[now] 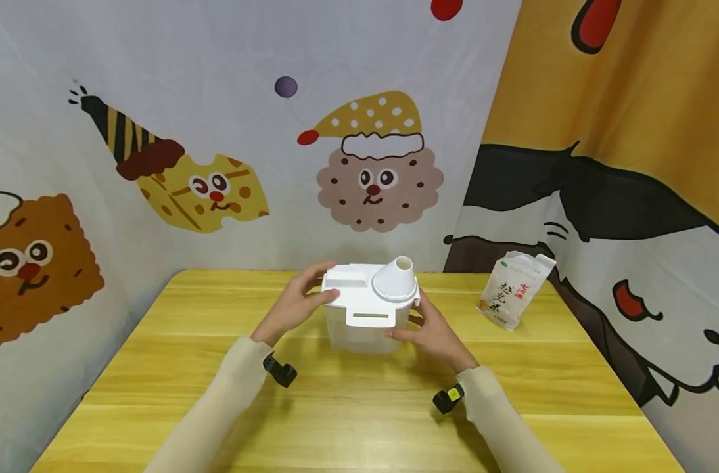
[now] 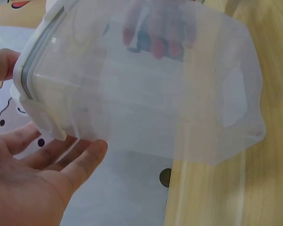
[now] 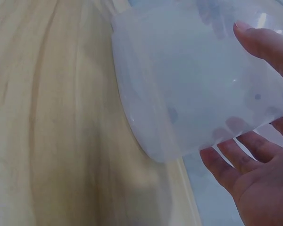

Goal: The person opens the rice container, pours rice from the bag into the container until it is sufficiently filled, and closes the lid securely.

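Observation:
A translucent plastic storage container point(image 1: 365, 338) stands on the table in the middle of the head view. Its white lid point(image 1: 350, 299) has a cone-shaped spout point(image 1: 394, 279) at the right and a slotted front clip. My left hand point(image 1: 288, 305) holds the container's left side, thumb on the lid's edge and fingers behind. In the left wrist view those fingers touch the wall just below a side clip point(image 2: 42, 115). On the other side my right hand point(image 1: 433, 332) grips the body, thumb at the front and fingertips on the far wall, as the right wrist view shows.
A white paper rice bag point(image 1: 515, 289) with printed characters leans at the back right of the wooden table point(image 1: 336, 414). Cloth curtains point(image 1: 229, 66) with cartoon figures hang close behind the table and along both sides.

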`<state>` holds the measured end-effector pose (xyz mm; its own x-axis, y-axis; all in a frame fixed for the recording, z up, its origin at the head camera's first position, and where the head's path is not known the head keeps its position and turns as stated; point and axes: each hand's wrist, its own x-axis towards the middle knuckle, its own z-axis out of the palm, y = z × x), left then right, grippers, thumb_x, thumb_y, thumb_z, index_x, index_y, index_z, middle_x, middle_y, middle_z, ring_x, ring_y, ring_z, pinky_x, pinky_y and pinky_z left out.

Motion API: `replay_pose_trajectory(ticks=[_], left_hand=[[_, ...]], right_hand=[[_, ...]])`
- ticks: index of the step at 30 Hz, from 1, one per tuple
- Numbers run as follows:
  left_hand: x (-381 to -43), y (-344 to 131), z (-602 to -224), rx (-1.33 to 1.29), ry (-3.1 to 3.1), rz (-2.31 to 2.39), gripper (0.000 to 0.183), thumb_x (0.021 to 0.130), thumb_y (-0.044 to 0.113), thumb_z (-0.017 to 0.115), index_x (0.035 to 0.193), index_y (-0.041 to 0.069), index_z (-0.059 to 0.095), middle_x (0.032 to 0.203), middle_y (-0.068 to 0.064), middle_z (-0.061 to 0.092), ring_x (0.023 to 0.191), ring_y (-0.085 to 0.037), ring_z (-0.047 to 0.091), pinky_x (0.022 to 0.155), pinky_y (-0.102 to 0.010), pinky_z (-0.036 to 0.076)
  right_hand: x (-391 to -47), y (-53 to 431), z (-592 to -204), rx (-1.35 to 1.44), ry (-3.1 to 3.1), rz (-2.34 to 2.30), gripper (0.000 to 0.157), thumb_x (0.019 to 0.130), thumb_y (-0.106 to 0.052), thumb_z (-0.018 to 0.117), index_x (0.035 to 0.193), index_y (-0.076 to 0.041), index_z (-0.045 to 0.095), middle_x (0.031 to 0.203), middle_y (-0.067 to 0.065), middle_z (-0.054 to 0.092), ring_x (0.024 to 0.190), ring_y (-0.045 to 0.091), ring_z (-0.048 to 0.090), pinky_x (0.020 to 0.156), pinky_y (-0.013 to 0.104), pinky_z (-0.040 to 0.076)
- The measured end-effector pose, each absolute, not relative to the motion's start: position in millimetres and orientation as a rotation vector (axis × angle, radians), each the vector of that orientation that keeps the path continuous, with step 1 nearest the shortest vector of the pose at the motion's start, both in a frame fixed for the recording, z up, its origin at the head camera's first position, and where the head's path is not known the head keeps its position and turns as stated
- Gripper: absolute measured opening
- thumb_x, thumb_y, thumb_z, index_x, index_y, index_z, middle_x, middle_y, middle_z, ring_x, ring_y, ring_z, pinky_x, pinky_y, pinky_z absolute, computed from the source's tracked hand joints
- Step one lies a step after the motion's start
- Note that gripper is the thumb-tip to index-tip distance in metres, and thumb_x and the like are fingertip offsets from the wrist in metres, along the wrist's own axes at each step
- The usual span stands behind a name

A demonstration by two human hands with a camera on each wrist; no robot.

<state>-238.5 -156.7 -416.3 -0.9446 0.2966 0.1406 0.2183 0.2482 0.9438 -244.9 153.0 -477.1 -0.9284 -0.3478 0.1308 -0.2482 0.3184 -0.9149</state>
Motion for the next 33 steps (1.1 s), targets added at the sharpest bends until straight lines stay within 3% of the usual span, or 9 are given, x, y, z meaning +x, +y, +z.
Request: replay_pose_trajectory(ticks=[12,18,21,33], left_hand=[[-222.7,-148.3,-414.6,0.442,2.477,1.844,0.064,0.095,0.025,0.075,0.152,0.015,0.046,0.144,-0.015,0.056,0.133,-0.037,0.055,0.097,-0.042,0.059],[-213.4,-142.5,-414.8,0.360,2.489,1.860,0.066,0.093,0.029,0.078,0.151,0.020,0.047,0.143,-0.012,0.057,0.131,-0.035,0.057,0.092,-0.038,0.061],[-210.4,-139.0,-414.2,0.321,2.506,1.864,0.066,0.092,0.033,0.078,0.150,0.024,0.048,0.140,-0.008,0.058,0.129,-0.032,0.058,0.090,-0.037,0.061],[-193.4,-122.3,-409.1,0.225,2.564,1.916,0.066,0.089,0.027,0.082,0.146,0.015,0.049,0.133,-0.014,0.060,0.119,-0.030,0.060,0.094,-0.037,0.061]], right_hand=[[-255.6,162.1,-477.8,-0.658,2.360,-1.681,0.103,0.077,-0.022,0.092,0.159,-0.031,0.031,0.162,0.002,0.039,0.149,0.036,0.038,0.119,0.062,0.038],[-262.5,167.0,-478.9,-0.739,2.290,-1.678,0.095,0.079,-0.017,0.090,0.156,-0.024,0.037,0.159,0.006,0.042,0.149,0.040,0.038,0.120,0.064,0.036],[-266.7,169.7,-477.5,-0.776,2.270,-1.669,0.094,0.079,-0.016,0.090,0.156,-0.027,0.037,0.160,0.003,0.042,0.150,0.039,0.036,0.119,0.065,0.036],[-283.2,177.7,-471.5,-0.870,2.086,-1.647,0.092,0.080,-0.001,0.084,0.157,-0.020,0.036,0.161,0.009,0.039,0.148,0.038,0.037,0.121,0.063,0.034]])
